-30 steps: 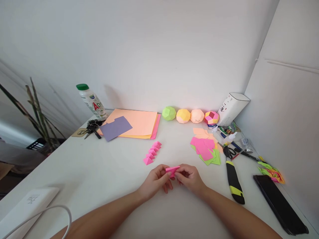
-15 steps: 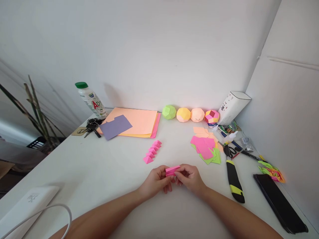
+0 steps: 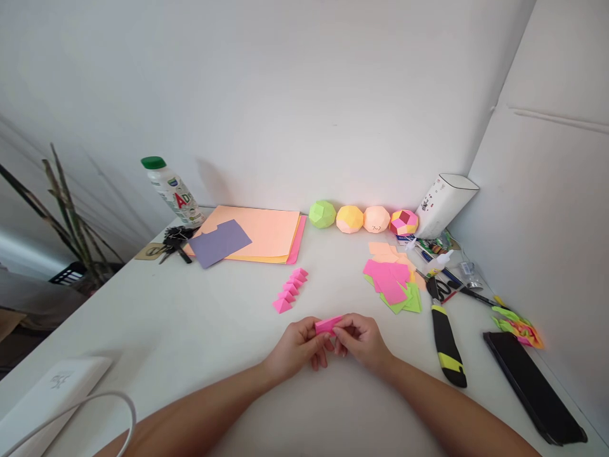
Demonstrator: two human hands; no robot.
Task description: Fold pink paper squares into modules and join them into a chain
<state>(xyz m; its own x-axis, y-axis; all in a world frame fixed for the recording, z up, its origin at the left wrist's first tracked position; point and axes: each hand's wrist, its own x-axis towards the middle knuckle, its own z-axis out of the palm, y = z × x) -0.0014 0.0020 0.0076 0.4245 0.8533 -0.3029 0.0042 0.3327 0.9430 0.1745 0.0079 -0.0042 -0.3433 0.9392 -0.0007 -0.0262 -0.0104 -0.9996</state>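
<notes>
A small folded pink paper piece (image 3: 328,325) is pinched between both my hands just above the white table (image 3: 190,330). My left hand (image 3: 299,346) grips its left end with closed fingers. My right hand (image 3: 362,341) pinches its right end. Beyond my hands lies a row of several folded pink paper units (image 3: 290,290). To the right sits a loose pile of pink, green and orange paper squares (image 3: 392,284).
Four paper balls (image 3: 349,219) line the wall, next to a white box (image 3: 445,204). Orange sheets with a purple card (image 3: 219,242), a bottle (image 3: 170,190) and keys (image 3: 172,242) lie at the back left. Scissors (image 3: 440,289), a utility knife (image 3: 447,346), a phone (image 3: 533,387) sit right.
The pink piece has been squeezed flatter between my fingers; both hands stay in the same place.
</notes>
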